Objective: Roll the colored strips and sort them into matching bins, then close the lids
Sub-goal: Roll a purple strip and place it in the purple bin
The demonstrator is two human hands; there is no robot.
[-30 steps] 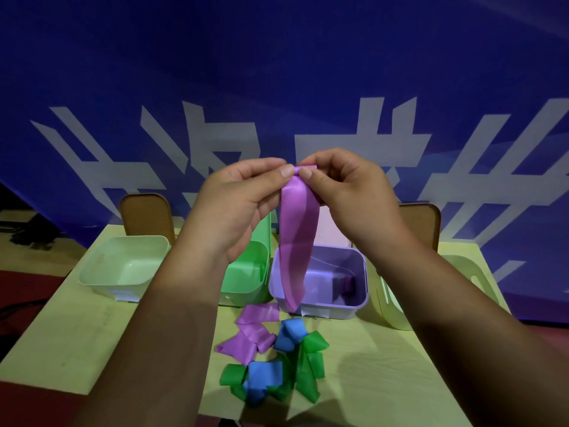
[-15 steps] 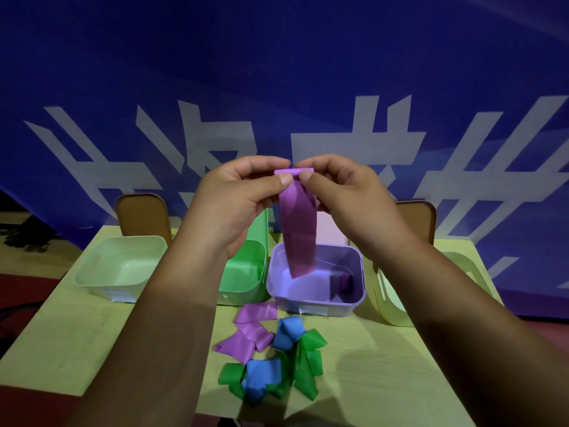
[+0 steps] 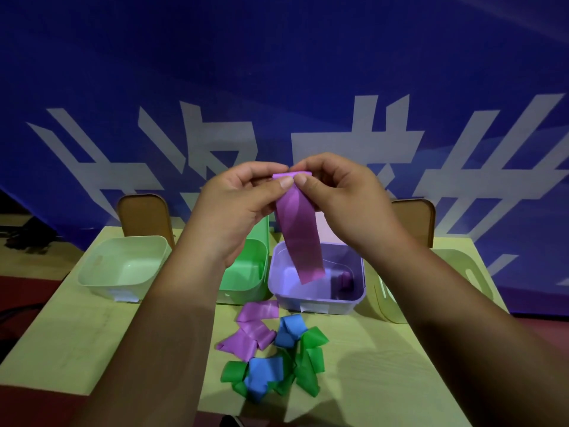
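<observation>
Purple strip point(image 3: 300, 238) hangs straight down from the fingertips of both hands, its top edge turned over into a small flat roll between the two thumbs. The left hand point(image 3: 237, 204) and the right hand point(image 3: 341, 195) each pinch that rolled end, thumb in front and curled fingers behind, with the thumbnails nearly touching. The strip is a smooth, slightly glossy band of even width, with a faint diagonal sheen across it. Its free lower end is cut square and dangles below the fingers, over the open purple bin point(image 3: 320, 305). A small purple roll point(image 3: 345, 278) lies inside that bin, below and right of the fingertips. Under the left hand's knuckles stands a green bin point(image 3: 246, 283), and farther left a pale green bin point(image 3: 123, 266). Well below the fingers, on the table point(image 3: 61, 334), lie loose strips point(image 3: 264, 368) in purple, blue and green, curled and heaped together.
</observation>
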